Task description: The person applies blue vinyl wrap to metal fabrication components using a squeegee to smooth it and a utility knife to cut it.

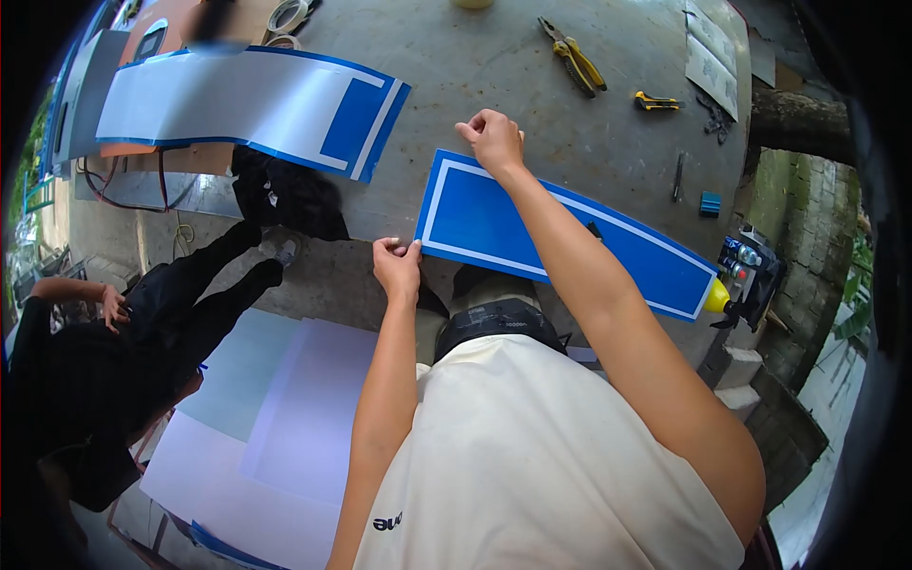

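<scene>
A long blue panel with a white border line [484, 214] lies slantwise across the table edge in front of me. At its near left corner, my left hand [397, 269] is closed, with thumb and fingertips pinching that corner. My right hand [496, 142] is raised by the panel's far edge, fingers curled together; whatever they hold, if anything, is too small to see. My right forearm passes over the panel and hides part of its middle. A small dark object [595, 231] lies on the panel beside that forearm.
On the grey table [446, 85] are pliers [574, 59], a yellow utility knife [657, 102], a blue block [710, 203] and papers [711, 57]. A curved blue-and-white sheet [237, 100] lies left. Another person in black [104, 370] is at left. Pale sheets [304, 408] lie below.
</scene>
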Demonstrator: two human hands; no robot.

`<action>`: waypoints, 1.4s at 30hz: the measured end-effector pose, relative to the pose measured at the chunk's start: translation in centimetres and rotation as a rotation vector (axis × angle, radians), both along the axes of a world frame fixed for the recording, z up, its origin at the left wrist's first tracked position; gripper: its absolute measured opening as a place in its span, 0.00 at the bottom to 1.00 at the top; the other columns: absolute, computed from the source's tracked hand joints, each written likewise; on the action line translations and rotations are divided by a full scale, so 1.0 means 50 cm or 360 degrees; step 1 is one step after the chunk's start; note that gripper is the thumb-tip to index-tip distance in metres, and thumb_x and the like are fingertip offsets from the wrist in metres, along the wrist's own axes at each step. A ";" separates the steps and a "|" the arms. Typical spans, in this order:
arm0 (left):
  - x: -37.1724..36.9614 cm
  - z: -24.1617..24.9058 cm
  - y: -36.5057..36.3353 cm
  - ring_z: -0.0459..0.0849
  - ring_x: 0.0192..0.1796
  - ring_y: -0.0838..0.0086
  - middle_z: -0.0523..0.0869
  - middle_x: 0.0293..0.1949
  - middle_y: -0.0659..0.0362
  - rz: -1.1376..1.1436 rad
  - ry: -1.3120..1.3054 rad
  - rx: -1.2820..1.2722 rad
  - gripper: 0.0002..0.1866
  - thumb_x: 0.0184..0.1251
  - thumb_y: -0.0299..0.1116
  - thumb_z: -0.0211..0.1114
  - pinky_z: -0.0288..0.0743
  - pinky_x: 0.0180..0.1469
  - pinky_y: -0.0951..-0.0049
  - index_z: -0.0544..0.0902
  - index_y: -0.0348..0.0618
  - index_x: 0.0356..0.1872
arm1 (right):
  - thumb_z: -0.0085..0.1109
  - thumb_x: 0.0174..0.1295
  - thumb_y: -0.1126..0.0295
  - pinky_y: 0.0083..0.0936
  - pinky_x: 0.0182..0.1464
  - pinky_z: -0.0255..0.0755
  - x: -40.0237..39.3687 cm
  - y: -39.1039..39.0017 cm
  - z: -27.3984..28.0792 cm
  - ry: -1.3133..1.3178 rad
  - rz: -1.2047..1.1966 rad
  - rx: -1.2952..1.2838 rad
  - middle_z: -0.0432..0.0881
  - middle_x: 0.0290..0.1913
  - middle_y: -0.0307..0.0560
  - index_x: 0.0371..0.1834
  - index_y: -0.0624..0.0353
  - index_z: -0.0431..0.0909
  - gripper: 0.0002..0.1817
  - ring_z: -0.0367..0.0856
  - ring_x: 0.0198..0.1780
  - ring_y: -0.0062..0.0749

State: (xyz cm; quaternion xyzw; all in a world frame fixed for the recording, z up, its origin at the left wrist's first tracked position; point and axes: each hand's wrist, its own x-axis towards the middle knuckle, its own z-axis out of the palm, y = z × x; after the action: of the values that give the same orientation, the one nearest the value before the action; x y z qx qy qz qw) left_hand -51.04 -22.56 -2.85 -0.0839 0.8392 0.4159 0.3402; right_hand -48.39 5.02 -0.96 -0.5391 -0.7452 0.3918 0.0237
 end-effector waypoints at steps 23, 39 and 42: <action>0.002 0.032 -0.073 0.85 0.39 0.79 0.84 0.42 0.60 -0.0121 -0.0152 -0.0062 0.13 0.79 0.35 0.66 0.76 0.39 0.80 0.77 0.41 0.55 | 0.78 0.58 0.48 0.36 0.42 0.83 0.517 0.543 -0.144 -0.0138 -0.1410 0.0558 0.91 0.40 0.55 0.48 0.71 0.86 0.32 0.90 0.39 0.40; 0.025 0.018 -0.041 0.87 0.43 0.76 0.87 0.44 0.58 0.0055 -0.0284 0.0052 0.17 0.77 0.37 0.68 0.79 0.46 0.75 0.78 0.38 0.57 | 0.64 0.70 0.74 0.27 0.41 0.82 0.359 0.206 0.051 0.0275 -0.0065 0.0161 0.88 0.41 0.45 0.62 0.63 0.73 0.19 0.88 0.37 0.27; 0.030 0.006 -0.037 0.87 0.42 0.77 0.87 0.41 0.58 0.0165 -0.0253 0.0122 0.14 0.77 0.35 0.67 0.78 0.45 0.76 0.77 0.37 0.53 | 0.61 0.72 0.75 0.40 0.55 0.81 0.296 -0.062 0.129 0.0160 0.0562 -0.0127 0.85 0.57 0.61 0.76 0.50 0.68 0.29 0.88 0.56 0.53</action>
State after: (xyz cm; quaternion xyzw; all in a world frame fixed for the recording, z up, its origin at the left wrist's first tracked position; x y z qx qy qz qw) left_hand -49.56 -24.39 -2.54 -0.1467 0.7876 0.4567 0.3867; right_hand -33.57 1.92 5.47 -0.3803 -0.8099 0.4456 -0.0296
